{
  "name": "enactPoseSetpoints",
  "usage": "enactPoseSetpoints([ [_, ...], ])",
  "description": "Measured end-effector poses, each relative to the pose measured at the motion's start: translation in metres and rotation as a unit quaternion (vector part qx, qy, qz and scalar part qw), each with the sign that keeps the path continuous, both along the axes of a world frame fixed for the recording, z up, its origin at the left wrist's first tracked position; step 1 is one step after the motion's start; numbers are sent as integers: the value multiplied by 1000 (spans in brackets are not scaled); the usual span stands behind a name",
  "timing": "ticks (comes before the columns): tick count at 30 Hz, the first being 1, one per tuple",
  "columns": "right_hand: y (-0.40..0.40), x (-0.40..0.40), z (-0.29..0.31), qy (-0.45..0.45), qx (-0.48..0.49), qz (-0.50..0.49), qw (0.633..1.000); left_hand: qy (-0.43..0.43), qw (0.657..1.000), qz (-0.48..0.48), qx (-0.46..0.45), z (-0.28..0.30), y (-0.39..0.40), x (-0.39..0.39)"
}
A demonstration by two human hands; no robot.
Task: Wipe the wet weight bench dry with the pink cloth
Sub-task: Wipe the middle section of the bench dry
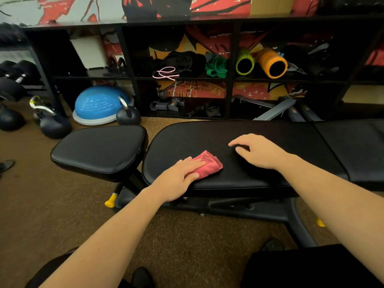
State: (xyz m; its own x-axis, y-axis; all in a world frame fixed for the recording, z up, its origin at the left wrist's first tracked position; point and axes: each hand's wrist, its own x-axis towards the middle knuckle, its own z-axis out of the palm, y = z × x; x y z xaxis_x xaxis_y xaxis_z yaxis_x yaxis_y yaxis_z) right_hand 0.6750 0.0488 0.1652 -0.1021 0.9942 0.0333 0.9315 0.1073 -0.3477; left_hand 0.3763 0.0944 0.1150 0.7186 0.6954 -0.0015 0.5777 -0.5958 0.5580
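Fingers of the left hand (180, 177) lie flat and together, pressing the pink cloth (208, 164) onto the black weight bench (259, 177). Farther back, the right hand (258, 151) rests on the pad, fingers loosely curved, holding nothing.

Dim, even indoor light with soft shadows; wide-angle bending at the edges (corners slightly blurred).
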Motion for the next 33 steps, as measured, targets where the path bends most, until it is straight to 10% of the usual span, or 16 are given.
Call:
enactPoseSetpoints([
  [11,-51,-31,-6,0,7,55,998,-119,993,7,-8,-10,-38,-34],
  [17,-57,-28,-11,9,-6,56,998,-267,936,228,-21,31,-6,-55],
  [23,-54,-26,-12,8,-10,62,998,-53,974,220,-7,6,47,-78],
  [33,-59,-25,-25,94,39,19,995,-112,967,206,103,-41,-16,-65],
])
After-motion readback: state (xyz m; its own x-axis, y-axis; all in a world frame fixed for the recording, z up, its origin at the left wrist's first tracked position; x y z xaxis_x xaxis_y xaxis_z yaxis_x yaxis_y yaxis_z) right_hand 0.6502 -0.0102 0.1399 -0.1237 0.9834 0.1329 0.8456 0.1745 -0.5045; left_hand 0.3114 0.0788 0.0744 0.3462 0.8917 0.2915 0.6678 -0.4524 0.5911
